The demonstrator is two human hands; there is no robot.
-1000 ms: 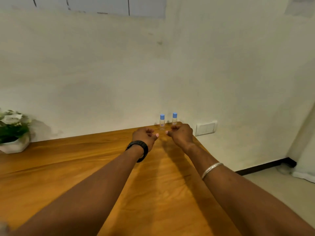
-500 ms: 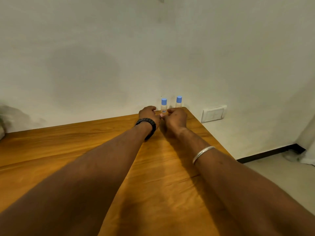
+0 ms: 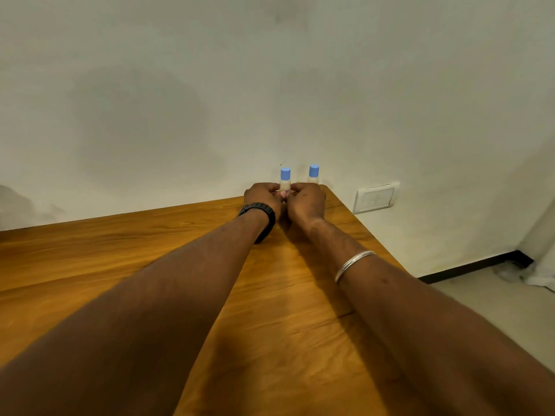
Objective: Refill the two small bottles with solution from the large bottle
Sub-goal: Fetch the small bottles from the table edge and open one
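Since half a second ago both hands have closed in at the far corner of the wooden table [image 3: 120,265], and they now meet around the nearer of two small bottles; a second ago they were curled apart, short of the bottles, and a potted plant then in view at the left has dropped out of frame.

At about 11 o'clock from the middle of the view, the left hand [image 3: 262,195], a black watch band [image 3: 260,212] on its wrist, has its fingers curled narrow against the left side of the left small bottle [image 3: 285,183]. That bottle stands upright near the table's far right corner, at roughly 12 o'clock, its blue cap [image 3: 285,173] clear above the fingers and its clear body partly hidden between the two hands.

The right hand [image 3: 307,201] presses in from the other side, its fingers likewise curled close, the fingertips of both hands touching the bottle's lower body; whether either hand bears its weight cannot be told. A silver bangle [image 3: 354,264] sits on the right forearm.

Just beside and slightly behind the right hand, toward 1 o'clock, the right small bottle [image 3: 313,175] stands upright against the pale wall [image 3: 180,100], its lower part hidden by that hand. Farther right, at about 2 o'clock, a white switch plate [image 3: 374,199] is set in the wall past the table's edge.
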